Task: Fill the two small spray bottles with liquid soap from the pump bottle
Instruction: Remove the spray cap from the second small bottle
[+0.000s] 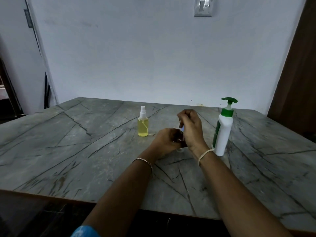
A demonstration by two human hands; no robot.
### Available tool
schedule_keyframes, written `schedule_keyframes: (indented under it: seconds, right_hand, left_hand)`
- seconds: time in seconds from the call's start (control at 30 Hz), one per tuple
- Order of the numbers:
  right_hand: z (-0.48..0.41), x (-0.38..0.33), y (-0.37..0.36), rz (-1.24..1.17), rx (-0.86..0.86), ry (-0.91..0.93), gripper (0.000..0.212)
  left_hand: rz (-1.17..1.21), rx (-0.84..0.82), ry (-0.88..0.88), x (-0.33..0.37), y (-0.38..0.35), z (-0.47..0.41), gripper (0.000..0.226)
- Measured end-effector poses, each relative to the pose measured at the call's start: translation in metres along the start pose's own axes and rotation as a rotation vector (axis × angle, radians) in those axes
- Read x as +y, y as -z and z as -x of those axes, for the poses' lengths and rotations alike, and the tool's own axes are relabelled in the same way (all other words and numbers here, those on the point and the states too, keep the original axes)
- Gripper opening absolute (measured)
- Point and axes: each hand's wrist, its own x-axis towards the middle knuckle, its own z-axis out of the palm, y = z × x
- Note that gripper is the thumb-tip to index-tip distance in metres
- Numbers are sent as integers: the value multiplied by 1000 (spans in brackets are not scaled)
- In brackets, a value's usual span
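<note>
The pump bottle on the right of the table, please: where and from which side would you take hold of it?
Probably around the white body of the pump bottle, below its green collar, coming in from the open right side with the right hand. It stands upright, and the body is the widest part. The pump head on top would likely press down if gripped. Both hands are busy on its left.

We take this for a room in a home; a plain painted wall (153,57) rises behind a grey stone-patterned table (85,151) veined with dark lines; a light switch (203,6) sits high on that wall; a brown wooden panel (297,74), perhaps a door, stands at the right edge; at the left we see a dim opening (8,86) into another space; household toiletries stand on the table, a soap pump bottle (223,132) and a small spray bottle (143,124).
</note>
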Motion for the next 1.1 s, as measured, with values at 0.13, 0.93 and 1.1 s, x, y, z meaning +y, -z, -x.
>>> schedule_keyframes:
  seconds: [0.13, 0.93, 1.1]
  right_hand:
    - [-5, -6, -5, -243, -12, -81, 40]
    - [-13, 16, 22, 266, -77, 31, 36]
    - [-9, 10, 25, 112, -332, -58, 29]
  left_hand:
    - [1, -61, -8, 2, 2, -1, 28]
    - [163, 45, 156, -10, 0, -8, 34]
    - [125, 3, 187, -9, 3, -6, 38]
